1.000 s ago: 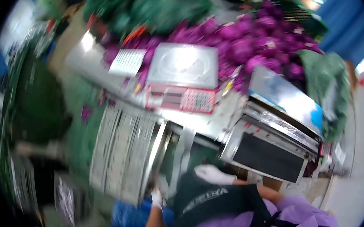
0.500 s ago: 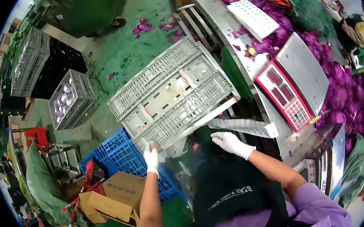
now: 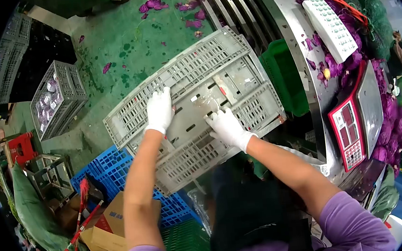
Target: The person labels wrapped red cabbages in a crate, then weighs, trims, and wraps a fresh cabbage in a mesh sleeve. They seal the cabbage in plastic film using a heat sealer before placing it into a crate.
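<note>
A grey plastic folding crate [image 3: 188, 119] lies collapsed in front of me, its slotted side panels folded inward over the base. My left hand [image 3: 160, 111], in a white glove, is at the inner edge of the far panel, fingers bunched together on it. Similarly gloved, my right hand [image 3: 230, 128] has its fingers curled at the inner edge of the near panel. What lies under the crate is mostly hidden.
Blue plastic crates [image 3: 103, 168] and a cardboard box [image 3: 113, 218] stand at left. A red scale [image 3: 349, 133], a white tray [image 3: 331, 28] and purple cabbage [image 3: 380, 130] rest on the metal table at right. A green bin [image 3: 283, 76] is beside the crate.
My left hand has moved up from the crate's near-left corner to its far panel. My right hand has moved left and forward onto the near panel. The view has shifted.
</note>
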`<state>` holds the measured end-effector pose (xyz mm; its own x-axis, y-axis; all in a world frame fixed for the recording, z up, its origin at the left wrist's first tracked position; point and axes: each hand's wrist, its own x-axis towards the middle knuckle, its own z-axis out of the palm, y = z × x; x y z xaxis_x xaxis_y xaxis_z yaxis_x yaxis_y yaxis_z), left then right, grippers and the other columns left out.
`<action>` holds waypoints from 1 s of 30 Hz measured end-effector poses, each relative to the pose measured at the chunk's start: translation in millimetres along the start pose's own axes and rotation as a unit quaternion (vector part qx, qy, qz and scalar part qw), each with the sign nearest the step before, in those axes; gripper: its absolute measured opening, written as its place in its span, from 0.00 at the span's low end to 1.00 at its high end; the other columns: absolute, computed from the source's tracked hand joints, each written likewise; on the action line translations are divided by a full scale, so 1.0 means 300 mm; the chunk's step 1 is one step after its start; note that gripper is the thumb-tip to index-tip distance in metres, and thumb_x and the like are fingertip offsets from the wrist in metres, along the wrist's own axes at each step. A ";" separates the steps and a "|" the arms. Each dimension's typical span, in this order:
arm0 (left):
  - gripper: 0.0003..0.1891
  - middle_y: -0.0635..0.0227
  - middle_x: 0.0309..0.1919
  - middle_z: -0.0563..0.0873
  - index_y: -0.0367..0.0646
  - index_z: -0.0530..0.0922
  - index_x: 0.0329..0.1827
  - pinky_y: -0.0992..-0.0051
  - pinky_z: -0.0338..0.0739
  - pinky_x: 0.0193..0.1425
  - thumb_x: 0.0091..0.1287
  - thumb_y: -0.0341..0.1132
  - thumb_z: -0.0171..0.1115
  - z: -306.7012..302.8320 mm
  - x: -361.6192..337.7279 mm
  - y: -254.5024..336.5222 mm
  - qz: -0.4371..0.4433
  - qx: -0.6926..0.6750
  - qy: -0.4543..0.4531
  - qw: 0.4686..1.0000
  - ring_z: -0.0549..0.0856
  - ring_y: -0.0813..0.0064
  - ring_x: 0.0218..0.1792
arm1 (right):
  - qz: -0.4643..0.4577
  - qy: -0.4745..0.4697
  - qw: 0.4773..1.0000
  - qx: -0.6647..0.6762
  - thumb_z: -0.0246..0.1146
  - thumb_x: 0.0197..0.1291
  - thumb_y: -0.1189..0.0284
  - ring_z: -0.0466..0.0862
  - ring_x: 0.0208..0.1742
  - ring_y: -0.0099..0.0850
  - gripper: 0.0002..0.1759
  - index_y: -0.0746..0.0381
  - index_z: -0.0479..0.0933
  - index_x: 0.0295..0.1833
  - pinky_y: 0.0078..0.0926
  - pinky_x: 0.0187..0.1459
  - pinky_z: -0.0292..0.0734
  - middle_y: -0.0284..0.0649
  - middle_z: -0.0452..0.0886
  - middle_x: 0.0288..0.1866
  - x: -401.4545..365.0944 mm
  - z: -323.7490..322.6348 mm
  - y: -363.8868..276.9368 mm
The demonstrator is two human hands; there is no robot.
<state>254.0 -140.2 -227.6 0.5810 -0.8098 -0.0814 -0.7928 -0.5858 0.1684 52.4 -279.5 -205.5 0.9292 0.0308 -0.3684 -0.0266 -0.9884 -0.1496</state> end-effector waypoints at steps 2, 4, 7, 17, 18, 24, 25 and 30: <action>0.23 0.57 0.34 0.83 0.44 0.71 0.49 0.60 0.79 0.41 0.53 0.37 0.70 -0.138 0.035 -0.059 0.057 -0.029 -0.031 0.997 0.84 0.54 0.36 | -0.036 -0.030 0.998 0.042 0.67 0.55 0.57 0.76 0.51 0.38 0.20 0.59 0.80 0.48 0.36 0.51 0.69 0.41 0.78 0.44 -0.059 -0.094 0.010; 0.17 0.56 0.30 0.82 0.47 0.73 0.48 0.58 0.79 0.40 0.60 0.40 0.67 -0.290 0.099 -0.140 0.018 -0.026 0.077 0.997 0.84 0.52 0.36 | -0.079 0.037 0.990 0.115 0.69 0.52 0.59 0.74 0.47 0.41 0.16 0.58 0.80 0.40 0.37 0.48 0.69 0.43 0.74 0.41 -0.204 -0.151 -0.002; 0.17 0.54 0.36 0.83 0.48 0.78 0.51 0.58 0.77 0.42 0.65 0.46 0.65 -0.377 0.177 -0.263 0.000 -0.062 -0.026 0.998 0.84 0.51 0.36 | -0.093 0.019 0.983 0.157 0.67 0.55 0.57 0.74 0.47 0.40 0.16 0.57 0.82 0.42 0.37 0.45 0.69 0.41 0.75 0.41 -0.386 -0.204 -0.034; 0.26 0.55 0.53 0.78 0.44 0.77 0.57 0.53 0.71 0.60 0.52 0.30 0.68 -0.187 -0.147 -0.027 0.107 -0.108 0.173 0.973 0.77 0.51 0.57 | 0.125 0.020 0.975 0.180 0.71 0.51 0.52 0.83 0.41 0.45 0.28 0.61 0.79 0.51 0.40 0.40 0.81 0.46 0.79 0.39 -0.114 -0.140 0.083; 0.25 0.55 0.52 0.79 0.43 0.76 0.57 0.54 0.71 0.62 0.53 0.33 0.68 -0.111 -0.238 0.012 0.140 -0.119 0.074 0.980 0.77 0.51 0.57 | 0.171 0.029 0.976 0.131 0.72 0.50 0.54 0.83 0.41 0.45 0.30 0.61 0.75 0.54 0.41 0.41 0.81 0.46 0.79 0.40 -0.044 -0.099 0.117; 0.20 0.61 0.43 0.80 0.41 0.79 0.49 0.63 0.68 0.65 0.63 0.48 0.63 0.036 -0.531 0.023 0.245 0.000 -0.113 0.963 0.78 0.60 0.52 | 0.268 0.137 0.947 0.112 0.77 0.43 0.65 0.83 0.43 0.43 0.42 0.61 0.65 0.64 0.40 0.44 0.80 0.46 0.76 0.48 0.027 0.111 0.230; 0.20 0.61 0.43 0.80 0.41 0.79 0.49 0.63 0.68 0.65 0.63 0.48 0.63 -0.011 -0.514 0.026 0.243 0.002 -0.119 0.963 0.78 0.60 0.52 | 0.285 0.142 0.940 0.124 0.76 0.44 0.65 0.83 0.43 0.43 0.43 0.61 0.64 0.66 0.40 0.43 0.80 0.46 0.76 0.49 0.019 0.086 0.237; 0.15 0.65 0.33 0.78 0.46 0.82 0.26 0.67 0.70 0.49 0.63 0.47 0.63 -0.173 -0.529 -0.011 0.203 -0.033 -0.172 0.963 0.78 0.66 0.42 | 0.178 0.190 0.965 0.013 0.66 0.46 0.75 0.75 0.63 0.44 0.41 0.62 0.64 0.70 0.41 0.62 0.70 0.48 0.73 0.62 0.002 -0.097 0.225</action>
<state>174.1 -8.0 -164.2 0.1207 -0.9416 -0.3143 -0.9223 -0.2235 0.3153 61.8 -350.5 -189.0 0.9274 -0.3723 -0.0375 -0.3741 -0.9220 -0.0997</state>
